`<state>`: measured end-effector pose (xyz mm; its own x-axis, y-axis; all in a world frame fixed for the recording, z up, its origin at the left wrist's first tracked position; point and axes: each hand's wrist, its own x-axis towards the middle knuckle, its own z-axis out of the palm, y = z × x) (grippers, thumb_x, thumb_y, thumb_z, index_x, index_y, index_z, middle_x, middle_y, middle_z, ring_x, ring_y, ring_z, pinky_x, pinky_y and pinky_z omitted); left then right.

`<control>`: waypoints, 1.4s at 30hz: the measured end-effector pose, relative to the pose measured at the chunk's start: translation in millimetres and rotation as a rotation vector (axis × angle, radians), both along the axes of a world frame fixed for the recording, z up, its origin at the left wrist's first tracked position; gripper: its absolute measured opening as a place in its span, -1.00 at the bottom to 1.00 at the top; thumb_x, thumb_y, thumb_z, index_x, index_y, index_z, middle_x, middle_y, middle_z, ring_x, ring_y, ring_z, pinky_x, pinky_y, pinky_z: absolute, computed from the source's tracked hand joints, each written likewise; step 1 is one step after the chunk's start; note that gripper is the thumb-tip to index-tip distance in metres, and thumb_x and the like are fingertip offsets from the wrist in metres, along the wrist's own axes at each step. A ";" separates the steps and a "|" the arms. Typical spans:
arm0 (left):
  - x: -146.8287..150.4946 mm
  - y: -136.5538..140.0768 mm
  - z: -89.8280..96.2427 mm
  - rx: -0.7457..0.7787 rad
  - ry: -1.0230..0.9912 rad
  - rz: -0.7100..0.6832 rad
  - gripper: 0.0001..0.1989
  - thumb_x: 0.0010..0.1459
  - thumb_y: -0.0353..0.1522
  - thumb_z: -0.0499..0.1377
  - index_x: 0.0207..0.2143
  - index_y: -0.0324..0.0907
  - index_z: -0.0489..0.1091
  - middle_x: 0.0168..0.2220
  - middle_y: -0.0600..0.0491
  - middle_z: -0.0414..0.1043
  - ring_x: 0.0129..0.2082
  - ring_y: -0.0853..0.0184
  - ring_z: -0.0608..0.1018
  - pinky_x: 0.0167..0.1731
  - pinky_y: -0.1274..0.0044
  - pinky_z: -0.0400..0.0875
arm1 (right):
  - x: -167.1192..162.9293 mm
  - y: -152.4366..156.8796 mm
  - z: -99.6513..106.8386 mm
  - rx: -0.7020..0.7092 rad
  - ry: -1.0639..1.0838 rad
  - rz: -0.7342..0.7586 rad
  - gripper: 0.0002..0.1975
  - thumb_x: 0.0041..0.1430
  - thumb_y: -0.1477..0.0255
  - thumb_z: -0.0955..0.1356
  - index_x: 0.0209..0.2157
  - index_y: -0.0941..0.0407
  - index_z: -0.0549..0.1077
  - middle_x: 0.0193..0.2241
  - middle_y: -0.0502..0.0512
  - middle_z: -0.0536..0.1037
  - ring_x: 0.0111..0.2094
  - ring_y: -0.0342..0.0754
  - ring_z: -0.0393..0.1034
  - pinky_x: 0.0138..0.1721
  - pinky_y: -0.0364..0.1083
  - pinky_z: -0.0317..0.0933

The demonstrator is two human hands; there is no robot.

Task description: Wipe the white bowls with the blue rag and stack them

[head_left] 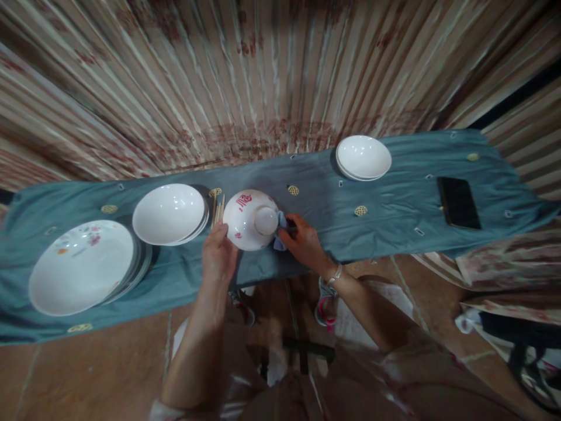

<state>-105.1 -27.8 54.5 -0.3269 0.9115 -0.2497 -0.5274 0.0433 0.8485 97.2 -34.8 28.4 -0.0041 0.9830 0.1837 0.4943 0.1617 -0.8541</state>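
Note:
A white bowl (239,225) with red markings is tilted so that its outside and foot ring face me. My left hand (218,251) grips its left rim. On the bowl's right side, my right hand (303,242) is closed on a small blue cloth (280,238), pressed against the bowl near the foot. Just beyond my left hand lie several chopsticks (219,209), partly covered by the bowl.
Stacked white bowls (169,213) and a stack of larger flower-patterned dishes (83,272) stand at left. More bowls (363,156) sit at the right rear. A dark phone (459,202) lies on the teal tablecloth (394,228). Pleated curtains (280,76) hang behind.

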 end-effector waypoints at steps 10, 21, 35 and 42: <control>7.7 -0.3 8.6 0.045 0.043 -0.078 -0.81 -0.07 -0.28 0.37 -0.37 -0.14 0.53 -0.28 -0.01 0.63 -0.29 0.28 0.62 -0.25 0.48 0.55 | -4.3 -18.9 2.2 0.059 -0.103 0.096 -0.77 0.22 0.35 0.38 -0.09 0.08 0.44 -0.18 0.16 0.60 -0.15 0.03 0.52 -0.04 0.03 0.42; 14.2 -3.2 19.5 0.083 0.030 -0.151 -0.79 -0.06 -0.25 0.32 -0.34 -0.13 0.53 -0.21 -0.03 0.62 -0.12 0.17 0.62 -0.14 0.42 0.53 | -13.6 -33.6 6.9 0.354 -0.329 0.269 -0.79 0.32 0.49 0.31 -0.02 0.10 0.43 -0.09 0.25 0.57 -0.04 0.10 0.46 0.03 0.10 0.43; 24.3 -5.3 23.1 0.138 0.017 -0.149 -0.78 -0.03 -0.23 0.31 -0.31 -0.10 0.56 -0.23 -0.03 0.63 -0.09 0.11 0.61 -0.13 0.38 0.52 | -29.1 -38.3 19.4 0.529 -0.541 0.353 -0.70 0.43 0.54 0.20 0.02 0.16 0.50 -0.06 0.27 0.56 -0.06 0.03 0.45 0.05 0.05 0.44; 25.8 -6.5 20.1 0.159 -0.010 -0.171 -0.69 -0.07 -0.21 0.36 -0.23 -0.12 0.56 -0.19 0.00 0.64 -0.15 0.21 0.61 -0.11 0.46 0.50 | -32.5 -36.5 19.6 0.613 -0.567 0.357 -0.69 0.43 0.54 0.22 0.07 0.19 0.50 0.02 0.28 0.54 0.02 0.03 0.41 0.10 0.04 0.41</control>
